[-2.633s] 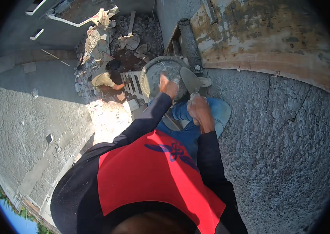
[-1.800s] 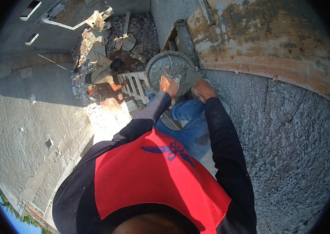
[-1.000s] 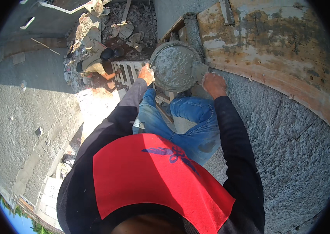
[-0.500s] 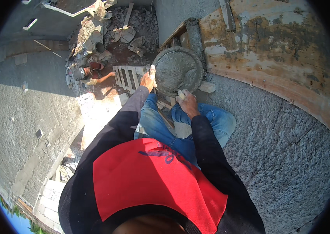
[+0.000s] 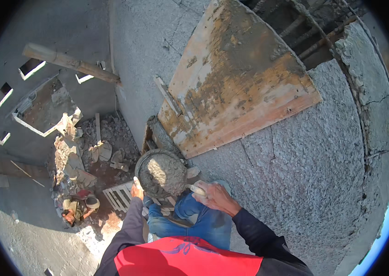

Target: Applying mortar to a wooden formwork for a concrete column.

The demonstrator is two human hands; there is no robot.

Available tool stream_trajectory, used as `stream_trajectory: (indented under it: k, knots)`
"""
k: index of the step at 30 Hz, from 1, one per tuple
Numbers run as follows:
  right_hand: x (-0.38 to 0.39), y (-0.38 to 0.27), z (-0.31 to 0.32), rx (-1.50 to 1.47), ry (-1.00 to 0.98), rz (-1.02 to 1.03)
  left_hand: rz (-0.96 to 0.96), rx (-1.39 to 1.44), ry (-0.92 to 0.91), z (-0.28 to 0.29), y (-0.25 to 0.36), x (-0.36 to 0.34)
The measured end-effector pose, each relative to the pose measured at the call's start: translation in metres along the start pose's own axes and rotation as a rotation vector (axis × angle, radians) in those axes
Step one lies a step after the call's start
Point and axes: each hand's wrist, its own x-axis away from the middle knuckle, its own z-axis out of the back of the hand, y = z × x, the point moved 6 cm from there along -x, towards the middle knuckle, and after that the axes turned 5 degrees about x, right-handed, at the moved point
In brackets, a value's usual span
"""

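A round bucket (image 5: 139,171) full of wet grey mortar (image 5: 169,175) stands just beyond my knees, sunlight falling across part of the mortar. At its left side, my left hand (image 5: 137,189) grips the rim with the thumb up. My right hand (image 5: 215,198), at the bucket's right side, is closed round the pale handle (image 5: 198,189) of a trowel. The trowel's blade hardly shows beside the mortar, so I cannot tell how deep it sits.
A mortar-stained plywood board (image 5: 245,83) leans on the rough grey wall (image 5: 296,152). Below left, a person (image 5: 77,209) bends near rubble (image 5: 72,161) and a slatted wooden pallet (image 5: 118,197). A wooden pole (image 5: 72,62) juts across the upper left. Bars show behind the board.
My view has swung right and up, showing more wall and board. My right hand has drawn back to the bucket's right side with the trowel. My left hand stays at the rim. The person below has bent over.
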Motion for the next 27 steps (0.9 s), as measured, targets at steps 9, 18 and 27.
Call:
stream_trajectory:
  k: [9, 18, 27]
  knots:
    - [0.081, -0.169, 0.238, -0.018, -0.278, 0.237, -0.061, 0.08, -0.011, -0.008, 0.012, 0.002]
    - [0.075, -0.167, 0.394, -0.287, 0.167, 0.035, -0.067, 0.013, -0.004, -0.028, 0.007, -0.006]
    - [0.071, -0.172, 0.318, 0.125, 0.386, -0.003, -0.073, -0.055, 0.069, -0.01, -0.007, 0.005]
